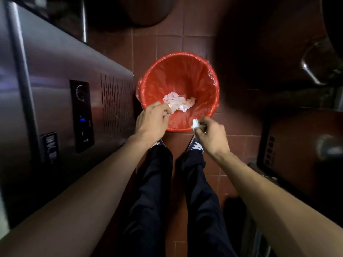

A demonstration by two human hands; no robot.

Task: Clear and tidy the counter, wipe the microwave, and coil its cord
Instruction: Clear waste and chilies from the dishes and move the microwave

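Note:
A red bin [185, 71] with a red plastic liner stands on the floor in front of my feet. Crumpled white paper [178, 103] lies at its bottom. My left hand [154, 119] hovers over the bin's near left rim with its fingers curled. Its fingertips sit right beside the white paper, and I cannot tell whether they hold any of it. My right hand [211, 134] is at the bin's near right rim and pinches a small crumpled white tissue [195, 124] between thumb and fingers.
A stainless steel appliance [61, 93] with a black control panel and vent slots stands close on the left, touching the bin. Dark equipment and a metal handle [313, 71] fill the right side. The floor is red-brown tile [163, 43]. My legs and shoes are below the hands.

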